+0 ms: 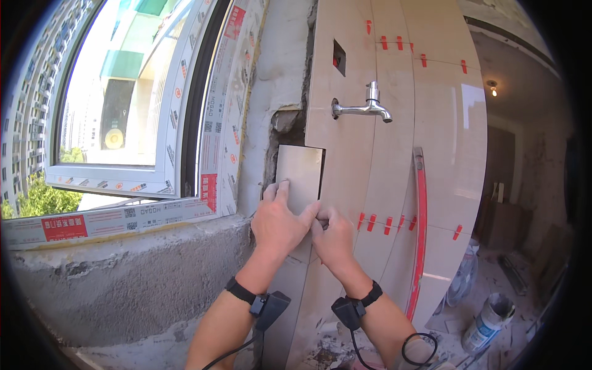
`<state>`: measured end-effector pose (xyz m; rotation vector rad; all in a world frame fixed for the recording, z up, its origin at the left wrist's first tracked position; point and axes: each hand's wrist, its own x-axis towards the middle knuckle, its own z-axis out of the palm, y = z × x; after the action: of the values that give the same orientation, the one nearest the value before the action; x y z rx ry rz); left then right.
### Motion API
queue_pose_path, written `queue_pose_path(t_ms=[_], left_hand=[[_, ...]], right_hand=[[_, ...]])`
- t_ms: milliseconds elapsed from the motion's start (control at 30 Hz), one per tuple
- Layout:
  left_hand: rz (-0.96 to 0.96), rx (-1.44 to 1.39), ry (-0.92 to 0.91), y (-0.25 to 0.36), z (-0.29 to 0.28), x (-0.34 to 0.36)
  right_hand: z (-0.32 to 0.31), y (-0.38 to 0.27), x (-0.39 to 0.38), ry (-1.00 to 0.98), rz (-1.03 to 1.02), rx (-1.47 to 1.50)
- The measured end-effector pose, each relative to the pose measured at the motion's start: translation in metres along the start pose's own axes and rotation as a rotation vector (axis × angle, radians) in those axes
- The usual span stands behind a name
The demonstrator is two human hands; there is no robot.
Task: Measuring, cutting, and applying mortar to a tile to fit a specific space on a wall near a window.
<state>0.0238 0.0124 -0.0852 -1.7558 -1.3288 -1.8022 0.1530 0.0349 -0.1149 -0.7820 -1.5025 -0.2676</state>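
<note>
A small cut piece of beige wall tile (300, 169) stands upright in a gap in the tiled wall, beside the window. A dark slit shows along its right edge, and rough hollow wall lies above it. My left hand (280, 219) rests on the tile's lower face, fingers stretched and spread, thumb toward the right. Right beside that thumb, at the tile's lower right corner, my right hand (333, 239) has its fingers curled in a pinch. Whatever is between them, if anything, is hidden. Each wrist carries a black strap with a small dark device.
A chrome tap (367, 109) juts from the tiled wall, below a square cutout (339, 58). Red clips (387, 225) sit in the tile joints. A long red bar (420, 240) leans on the wall. An open window (123, 166) is left; a bucket (489, 322) stands lower right.
</note>
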Motion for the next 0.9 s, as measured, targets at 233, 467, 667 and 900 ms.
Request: queue_pose_path(t_ms=[233, 467, 667, 900], left_hand=[[0.015, 0.048, -0.015, 0.002, 0.000, 0.001], [0.203, -0.024, 0.003, 0.015, -0.005, 0.041], [0.273, 0.118, -0.265, 0.015, -0.019, 0.086], [0.266, 0.095, -0.274, 0.015, -0.014, 0.089]], right_hand=[[-0.003, -0.004, -0.001, -0.009, -0.004, 0.002], [-0.008, -0.001, 0.000, -0.035, 0.051, -0.005], [-0.005, 0.005, -0.002, -0.064, 0.042, 0.045], [-0.007, 0.013, -0.011, -0.100, 0.071, 0.066]])
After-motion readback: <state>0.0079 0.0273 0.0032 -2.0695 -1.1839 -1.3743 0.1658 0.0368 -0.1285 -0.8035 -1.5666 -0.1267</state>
